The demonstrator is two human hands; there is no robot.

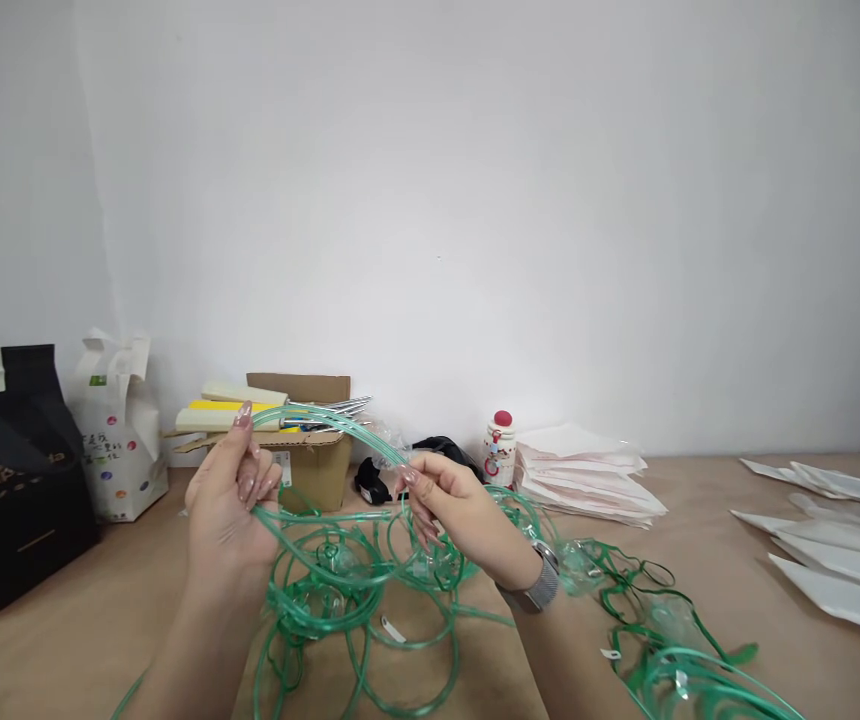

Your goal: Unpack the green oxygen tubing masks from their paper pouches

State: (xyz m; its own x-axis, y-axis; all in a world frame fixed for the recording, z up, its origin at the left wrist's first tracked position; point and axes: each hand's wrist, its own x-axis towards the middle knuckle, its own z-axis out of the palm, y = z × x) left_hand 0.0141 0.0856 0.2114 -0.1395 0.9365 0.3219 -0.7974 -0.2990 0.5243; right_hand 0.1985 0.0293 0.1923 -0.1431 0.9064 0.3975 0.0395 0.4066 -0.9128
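A bundle of clear green plastic tubing arches between my two hands above the table. My left hand is closed on its left end, thumb up and fingers curled. The right side of the arch is pinched by my right hand, which has a watch on its wrist. Below them lies a tangle of green tubing in loose loops, with clear plastic pieces among it. More coiled green tubing rests at the lower right, beside clear plastic pieces with green straps.
A cardboard box of tools stands behind my hands. At left are a black bag and a white bag. A bottle and a stack of white packets stand at the back. More packets lie right.
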